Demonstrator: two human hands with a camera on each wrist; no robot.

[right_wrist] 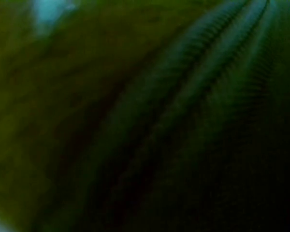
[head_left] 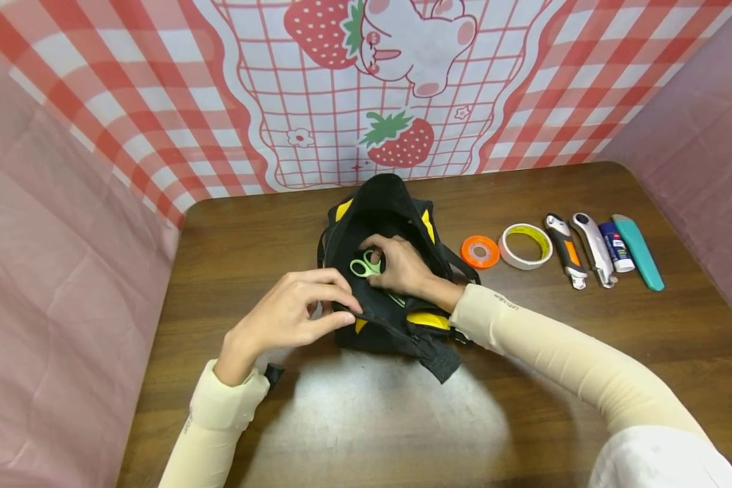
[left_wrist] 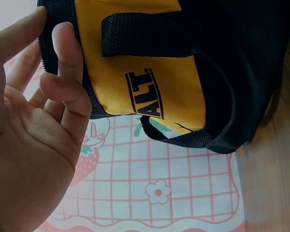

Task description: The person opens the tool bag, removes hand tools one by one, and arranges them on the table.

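Observation:
A black and yellow tool bag stands on the table with its zippered mouth spread wide. My left hand pinches the near left edge of that mouth between thumb and fingers. In the left wrist view, the fingers of this hand lie at the zipper edge, beside the bag's yellow panel with black lettering. Reaching inside the bag, my right hand holds a pair of scissors by the light green handles. Their blades are mostly hidden. Dark, blurred fabric fills the right wrist view.
Right of the bag lie an orange tape roll, a wider tape roll, an orange-black utility knife, a silver utility knife, a glue stick and a teal cutter. A patterned cloth hangs behind the table.

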